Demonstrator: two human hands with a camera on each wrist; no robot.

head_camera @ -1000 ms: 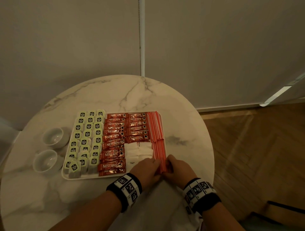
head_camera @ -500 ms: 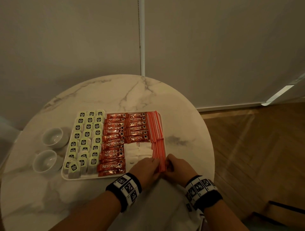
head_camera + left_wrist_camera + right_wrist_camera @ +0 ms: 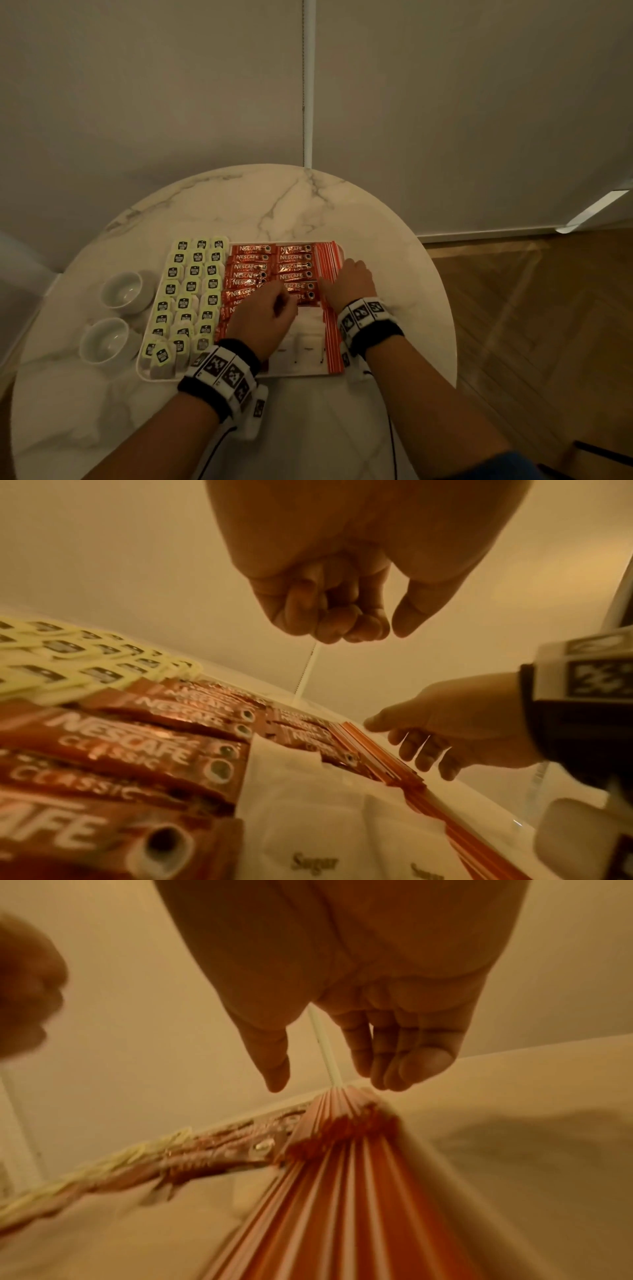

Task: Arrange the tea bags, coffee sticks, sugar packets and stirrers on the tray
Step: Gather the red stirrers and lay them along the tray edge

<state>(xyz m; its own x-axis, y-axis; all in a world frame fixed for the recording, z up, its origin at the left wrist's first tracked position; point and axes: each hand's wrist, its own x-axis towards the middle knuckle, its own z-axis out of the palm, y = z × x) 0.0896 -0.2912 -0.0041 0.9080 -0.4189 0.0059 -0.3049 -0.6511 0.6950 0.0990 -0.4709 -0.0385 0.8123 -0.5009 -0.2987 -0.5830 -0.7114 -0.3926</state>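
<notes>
A white tray (image 3: 301, 375) on the round marble table holds green tea bags (image 3: 191, 291) in rows at the left, red coffee sticks (image 3: 253, 260) in the middle, white sugar packets (image 3: 308, 339) at the front and red-striped stirrers (image 3: 333, 342) along the right side. My left hand (image 3: 286, 301) hovers over the coffee sticks with its fingers (image 3: 342, 626) curled in and nothing in them. My right hand (image 3: 349, 270) reaches over the far half of the stirrers (image 3: 342, 1150) with straight fingers (image 3: 404, 1069) pointing down, just above their far ends.
Two empty white cups (image 3: 123, 291) (image 3: 104, 339) stand on the table left of the tray. The marble top (image 3: 308, 205) is bare beyond the tray and meets the wall. Wooden floor lies off the table's right edge.
Both hands have left the near ends of the stirrers at the tray's front. The right moved forward along the stirrers; the left moved forward and left over the coffee sticks.
</notes>
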